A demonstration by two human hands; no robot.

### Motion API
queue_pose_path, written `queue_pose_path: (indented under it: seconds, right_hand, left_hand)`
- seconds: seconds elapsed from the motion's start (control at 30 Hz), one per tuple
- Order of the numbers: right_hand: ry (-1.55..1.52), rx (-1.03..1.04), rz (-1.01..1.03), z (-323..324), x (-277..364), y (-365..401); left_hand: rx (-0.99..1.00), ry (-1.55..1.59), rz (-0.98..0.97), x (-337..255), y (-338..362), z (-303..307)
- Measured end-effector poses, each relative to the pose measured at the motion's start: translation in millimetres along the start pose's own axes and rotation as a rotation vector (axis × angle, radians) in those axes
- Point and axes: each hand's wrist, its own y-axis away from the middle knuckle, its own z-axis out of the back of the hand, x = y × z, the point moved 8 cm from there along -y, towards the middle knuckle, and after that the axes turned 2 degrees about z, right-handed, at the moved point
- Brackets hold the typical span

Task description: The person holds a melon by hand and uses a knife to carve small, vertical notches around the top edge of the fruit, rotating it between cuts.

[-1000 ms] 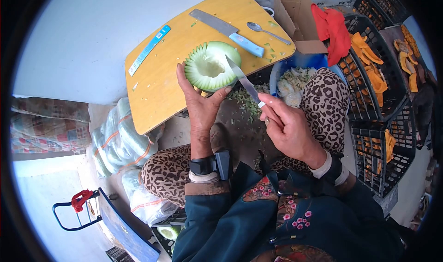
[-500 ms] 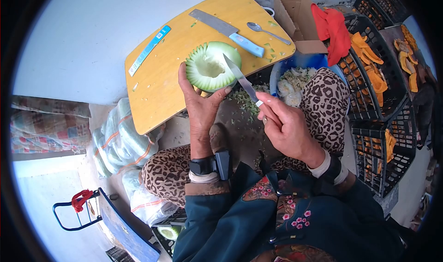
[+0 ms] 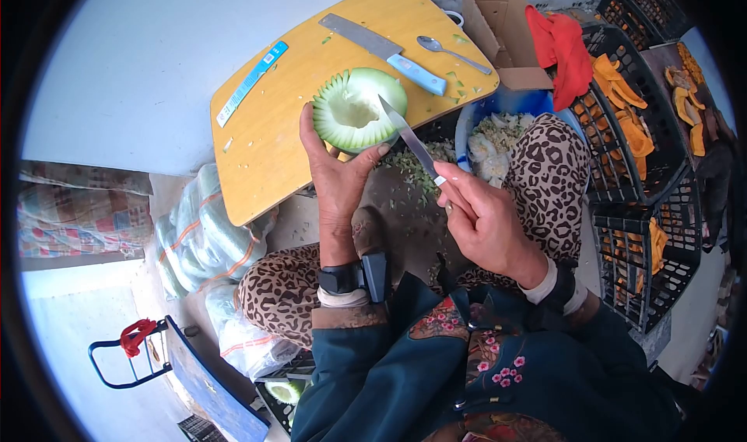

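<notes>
My left hand grips a hollowed green melon half from below and the left side, at the near edge of the yellow table. Narrow notches run round much of the melon's rim; the upper right part of the rim is smooth. My right hand is closed on the handle of a small knife. The blade points up and left, its tip over the smooth right part of the rim; whether it touches is unclear. A cleaver with a blue handle lies behind the melon.
A spoon and a blue-labelled strip lie on the table. Right of it are a cardboard box, a blue tub of scraps and black crates with orange slices. Plastic bags stand left, near a hand cart.
The knife and my right hand have shifted slightly. The melon has tilted a little in my left hand, which has hardly moved.
</notes>
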Motion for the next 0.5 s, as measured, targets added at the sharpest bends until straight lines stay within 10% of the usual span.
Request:
queue_pose_path:
  seconds: [0.5]
  right_hand:
    - [0.021, -0.035, 0.025, 0.3, 2.3, 3.1]
  left_hand:
    - [0.006, 0.036, 0.000, 3.5, -2.8, 1.1]
